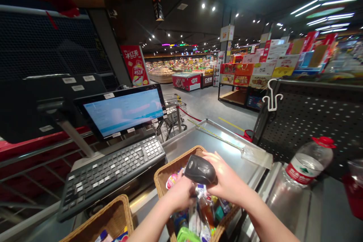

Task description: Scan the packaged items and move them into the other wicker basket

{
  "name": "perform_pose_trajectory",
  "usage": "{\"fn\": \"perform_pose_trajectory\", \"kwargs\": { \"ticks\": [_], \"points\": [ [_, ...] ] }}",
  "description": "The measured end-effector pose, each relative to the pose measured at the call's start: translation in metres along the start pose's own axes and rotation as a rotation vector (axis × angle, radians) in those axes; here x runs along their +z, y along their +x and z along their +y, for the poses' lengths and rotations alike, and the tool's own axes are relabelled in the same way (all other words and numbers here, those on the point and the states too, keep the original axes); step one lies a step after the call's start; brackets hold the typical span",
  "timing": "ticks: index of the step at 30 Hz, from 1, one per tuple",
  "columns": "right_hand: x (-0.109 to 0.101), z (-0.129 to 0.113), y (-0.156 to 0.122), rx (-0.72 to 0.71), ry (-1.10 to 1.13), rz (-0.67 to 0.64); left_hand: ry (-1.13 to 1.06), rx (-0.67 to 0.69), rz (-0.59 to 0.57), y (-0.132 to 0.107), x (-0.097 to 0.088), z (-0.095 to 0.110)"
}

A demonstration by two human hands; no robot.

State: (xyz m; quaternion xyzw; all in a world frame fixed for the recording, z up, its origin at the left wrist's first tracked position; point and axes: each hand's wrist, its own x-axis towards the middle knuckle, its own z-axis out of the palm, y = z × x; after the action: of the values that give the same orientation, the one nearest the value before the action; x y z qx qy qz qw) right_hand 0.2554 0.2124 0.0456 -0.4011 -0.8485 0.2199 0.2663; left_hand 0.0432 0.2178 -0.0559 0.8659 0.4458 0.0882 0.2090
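Observation:
My right hand [225,177] is closed round a black handheld barcode scanner [200,169], held above a wicker basket [178,155]. My left hand [183,193] reaches over the same basket, just below the scanner, with its fingers curled. What those fingers grip is mostly hidden by the hand and the scanner. A pink round item [171,181] shows beside the left fingers. Inside the basket lie several packaged goods, among them a bright green item [187,235] and a brown-filled clear pack [207,211].
A second wicker basket [124,206] stands at the lower left. Beyond it are a keyboard [113,174] and a monitor [124,109]. The metal counter [195,136] extends ahead. To the right, a large water bottle [307,162] stands near a perforated panel [317,117] with a white hook [272,96].

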Motion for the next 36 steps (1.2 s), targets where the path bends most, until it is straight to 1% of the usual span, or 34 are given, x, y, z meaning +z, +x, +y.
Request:
{"fn": "perform_pose_trajectory", "kwargs": {
  "ticks": [2,4,7,9,11,14,16,18,21,25,27,32,36],
  "points": [
    [0.002,-0.004,0.000,-0.014,0.003,0.011,0.020,-0.043,-0.041,-0.021,-0.015,-0.015],
    [0.005,-0.009,0.001,-0.028,0.005,0.012,0.002,-0.091,-0.089,-0.039,-0.024,-0.027],
    [0.008,-0.018,0.004,-0.056,0.017,0.001,-0.081,-0.159,-0.144,-0.060,-0.027,-0.035],
    [0.011,-0.024,0.006,-0.069,0.025,0.001,-0.141,-0.209,-0.116,-0.071,-0.026,-0.036],
    [0.014,-0.028,0.008,-0.075,0.027,0.001,-0.188,-0.281,-0.017,-0.082,-0.028,-0.037],
    [0.019,-0.035,0.011,-0.081,0.014,-0.003,-0.252,-0.371,0.220,-0.100,-0.035,-0.044],
    [0.023,-0.042,0.013,-0.088,0.008,-0.004,-0.277,-0.367,0.379,-0.114,-0.042,-0.050],
    [0.027,-0.051,0.016,-0.112,0.015,-0.004,-0.268,-0.341,0.509,-0.127,-0.049,-0.056],
    [0.032,-0.065,0.020,-0.154,0.026,0.006,-0.215,-0.324,0.652,-0.145,-0.059,-0.058],
    [0.040,-0.083,0.026,-0.185,0.022,-0.019,-0.092,-0.349,0.852,-0.163,-0.074,-0.054],
    [0.045,-0.091,0.028,-0.202,0.015,-0.037,-0.030,-0.379,0.928,-0.171,-0.084,-0.052],
    [0.056,-0.107,0.036,-0.227,-0.002,-0.061,0.076,-0.413,1.041,-0.190,-0.107,-0.048],
    [0.064,-0.117,0.042,-0.271,-0.004,-0.063,0.119,-0.437,1.126,-0.202,-0.117,-0.046]
  ]
}}
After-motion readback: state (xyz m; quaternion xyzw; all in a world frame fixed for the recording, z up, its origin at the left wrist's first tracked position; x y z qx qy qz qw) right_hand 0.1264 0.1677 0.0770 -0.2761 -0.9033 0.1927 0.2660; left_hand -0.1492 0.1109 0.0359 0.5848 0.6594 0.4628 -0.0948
